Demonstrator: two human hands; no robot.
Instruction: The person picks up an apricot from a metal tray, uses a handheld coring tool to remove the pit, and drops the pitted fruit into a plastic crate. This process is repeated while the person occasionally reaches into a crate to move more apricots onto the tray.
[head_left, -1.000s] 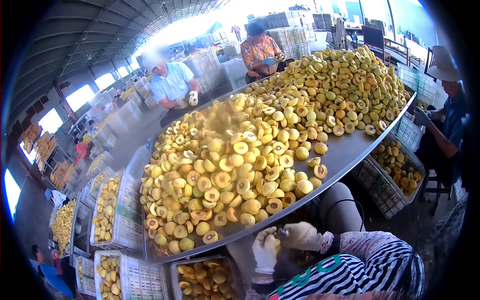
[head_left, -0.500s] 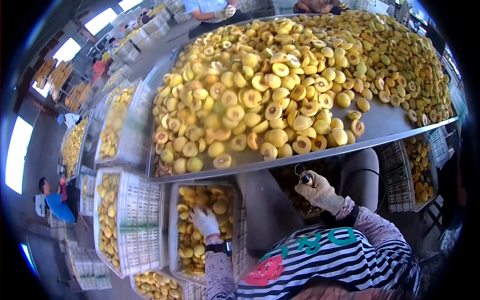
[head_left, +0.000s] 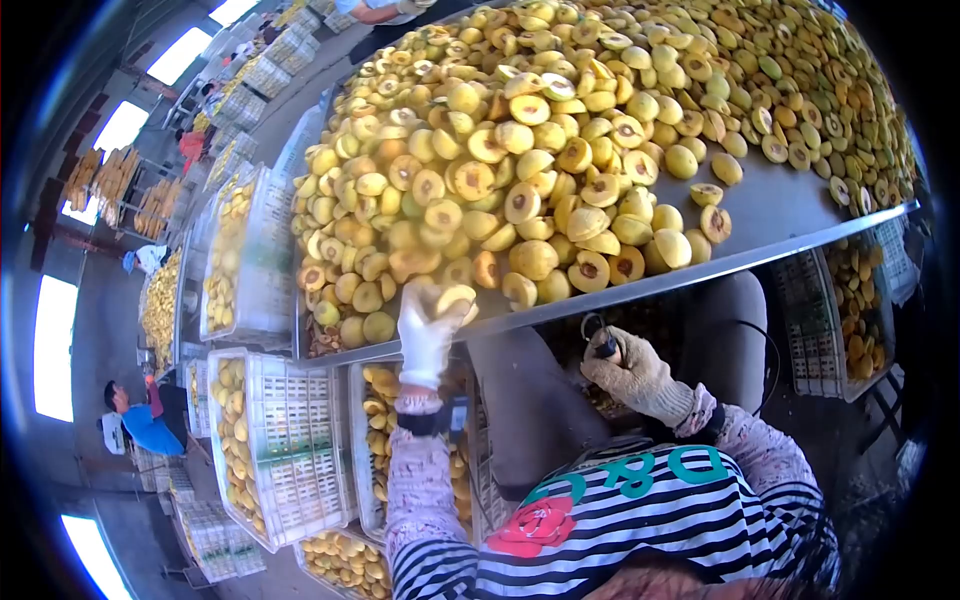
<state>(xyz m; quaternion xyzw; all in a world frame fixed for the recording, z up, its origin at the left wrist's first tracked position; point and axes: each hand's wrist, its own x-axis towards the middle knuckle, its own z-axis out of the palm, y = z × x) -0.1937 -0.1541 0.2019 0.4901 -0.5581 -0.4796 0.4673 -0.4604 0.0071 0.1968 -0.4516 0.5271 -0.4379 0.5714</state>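
My left hand, in a white glove, is at the front edge of the metal table with its fingers around a yellow peach half. Many more peach halves are heaped on the tabletop before it, some showing the brown pit cavity. Over my lap, my right hand, in a cream knitted glove, is closed round a ring-ended pitting tool with a dark handle. Below my left forearm stands a white crate of peach halves, partly hidden by the arm.
The metal table has a raised front rim. White crates of fruit stand at the left, and another crate is at the right. A seated person in blue is farther left; another person's arm shows across the table.
My left hand has risen from the crate to the table's edge and taken hold of a peach half. My right hand keeps the pitting tool, nearly in place. The view has shifted slightly.
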